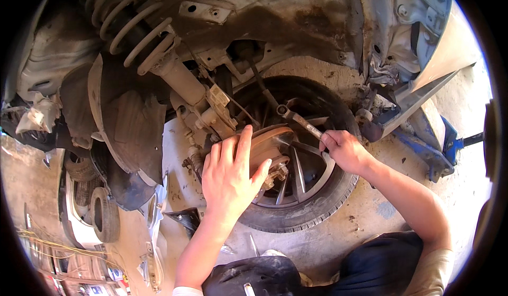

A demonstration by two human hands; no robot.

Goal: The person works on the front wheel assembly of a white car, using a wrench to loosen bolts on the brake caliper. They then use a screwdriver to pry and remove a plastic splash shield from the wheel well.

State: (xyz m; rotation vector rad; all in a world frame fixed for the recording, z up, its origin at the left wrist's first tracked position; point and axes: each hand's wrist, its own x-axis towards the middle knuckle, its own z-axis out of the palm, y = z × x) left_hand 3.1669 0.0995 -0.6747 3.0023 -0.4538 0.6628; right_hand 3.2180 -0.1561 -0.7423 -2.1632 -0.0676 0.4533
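My right hand [341,149] is closed round the handle of a worn metal wrench [307,125]. The wrench's ring end meets the lower end of a dark steering rod [259,82]; how it seats there I cannot make out. My left hand [227,174] is open, fingers stretched and thumb apart. It lies against the near left side of the rusty brake disc and hub [267,145], where its fingers hide part of the knuckle. Above it a dusty strut [182,82] with a coil spring [135,23] slants up to the left.
Under the hub a wheel with tyre [304,219] lies flat on the concrete floor. A blue jack [450,145] stands at the right. Loose liner panels [127,126] hang at the left, with old tyres [105,214] beyond. My knees [254,276] are close below.
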